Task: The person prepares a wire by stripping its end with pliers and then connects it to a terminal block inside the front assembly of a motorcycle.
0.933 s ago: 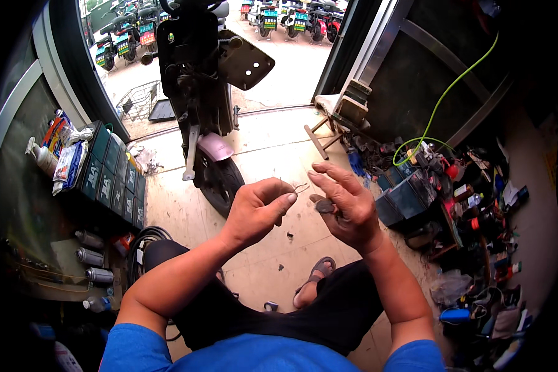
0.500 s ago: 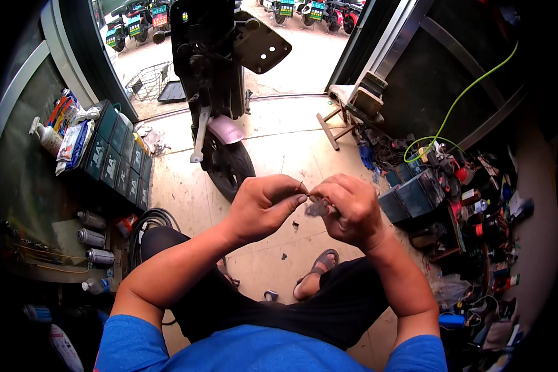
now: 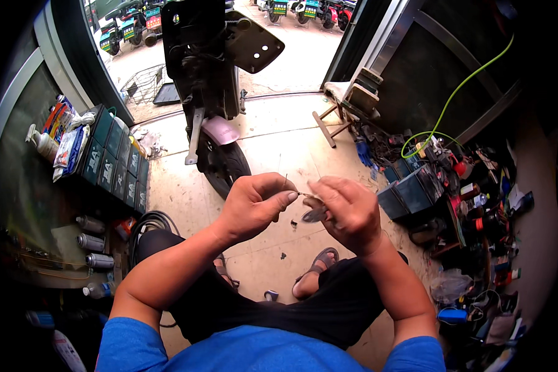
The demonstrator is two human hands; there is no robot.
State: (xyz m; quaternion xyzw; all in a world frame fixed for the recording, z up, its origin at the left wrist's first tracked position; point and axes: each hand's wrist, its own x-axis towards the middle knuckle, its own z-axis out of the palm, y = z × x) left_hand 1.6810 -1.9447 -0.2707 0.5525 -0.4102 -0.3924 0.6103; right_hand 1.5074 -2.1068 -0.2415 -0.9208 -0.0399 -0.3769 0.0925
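Note:
In front of my knees, my left hand point(image 3: 257, 204) pinches a thin wire point(image 3: 300, 193) between thumb and forefinger. One fine end of the wire sticks up above that thumb. Close beside it, my right hand point(image 3: 350, 214) curls around a small hand tool with a flat grey metal head point(image 3: 315, 214), its exact kind blurred by motion. The right thumb and forefinger come near the wire's other end; whether they touch it I cannot tell. Beyond my hands stands the front wheel point(image 3: 225, 164) of a two-wheeler with a pink mudguard point(image 3: 220, 131).
At left, dark batteries point(image 3: 108, 164) are stacked with bottles and packets on top, and spray cans point(image 3: 93, 242) stand below. A wooden stool point(image 3: 332, 118) is by the doorway. More batteries point(image 3: 409, 193) and cluttered parts line the right. Small scraps point(image 3: 283, 255) lie on the floor.
My right hand has drawn slightly away from the left, so a short length of wire shows between them. The tool's head has tilted lower. The whole view has shifted slightly.

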